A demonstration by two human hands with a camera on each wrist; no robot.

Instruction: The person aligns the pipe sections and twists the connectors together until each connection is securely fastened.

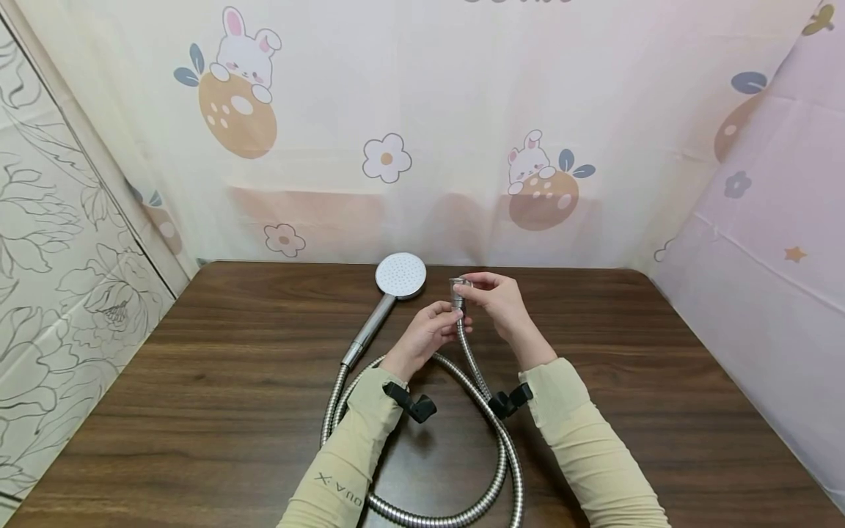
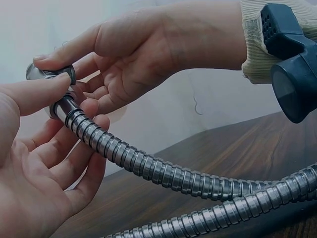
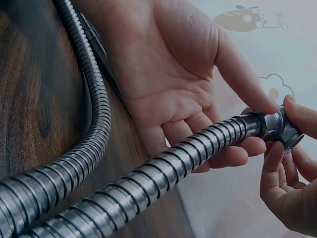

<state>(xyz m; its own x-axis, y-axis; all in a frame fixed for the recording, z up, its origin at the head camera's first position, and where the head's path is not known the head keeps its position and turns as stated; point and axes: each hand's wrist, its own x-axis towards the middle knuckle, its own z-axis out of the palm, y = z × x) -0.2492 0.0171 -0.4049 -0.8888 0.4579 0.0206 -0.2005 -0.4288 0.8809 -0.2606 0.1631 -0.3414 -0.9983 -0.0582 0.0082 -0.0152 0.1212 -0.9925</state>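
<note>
My left hand (image 1: 429, 334) pinches the end of a ribbed metal shower hose (image 1: 467, 352) between thumb and fingers, just below a chrome fitting (image 1: 458, 291). From the right, my right hand (image 1: 503, 306) grips that fitting between thumb and fingertips. In the right wrist view the chrome fitting (image 3: 289, 133) sits at the tip of the hose (image 3: 163, 168), partly covered by fingers. A shower head (image 1: 400, 276) with a white round face and a silver handle lies to the left of both hands, joined to the hose's other end.
The hose loops over the dark wooden table (image 1: 218, 411) and passes beneath my left forearm. Behind the table hangs a curtain (image 1: 436, 88) printed with rabbits and flowers. Black wrist cameras are strapped at both sleeves.
</note>
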